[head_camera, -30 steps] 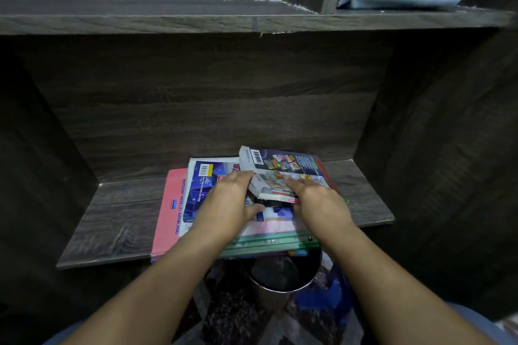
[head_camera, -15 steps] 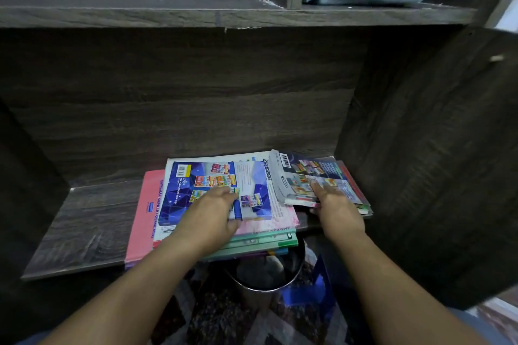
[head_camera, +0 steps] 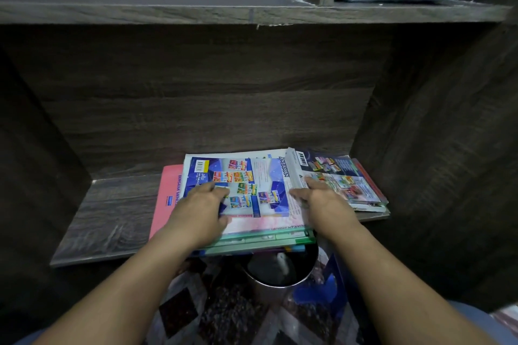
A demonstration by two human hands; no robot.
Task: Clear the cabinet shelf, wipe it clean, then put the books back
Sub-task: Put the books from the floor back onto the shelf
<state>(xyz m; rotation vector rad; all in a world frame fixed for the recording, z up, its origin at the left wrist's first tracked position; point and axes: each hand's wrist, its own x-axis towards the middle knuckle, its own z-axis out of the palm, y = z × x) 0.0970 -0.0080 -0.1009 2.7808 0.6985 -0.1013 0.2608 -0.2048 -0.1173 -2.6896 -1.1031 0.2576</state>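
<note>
Head view, books [head_camera: 252, 185] flat on shelf [head_camera: 112, 218], long axis left-right, left hand [head_camera: 199, 216] fingers [head_camera: 208, 187] flat atop, right hand [head_camera: 325, 204] grip unclear

"ANAKAN" on the blue book [head_camera: 252, 176], "BERSAMA" on the pink book [head_camera: 168, 185]

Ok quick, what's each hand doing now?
Left hand: open, flat on the blue book.
Right hand: touches the dark book at its edge; grip cannot be told.

Shows bare forearms [head_camera: 117, 288], uncovered as far as visible, a bare left hand [head_camera: 196, 216] and right hand [head_camera: 325, 204]. Wears blue-grey cloth [head_camera: 471, 314], glimpsed as rounded patches at both bottom corners; cannot tell which garment.
</note>
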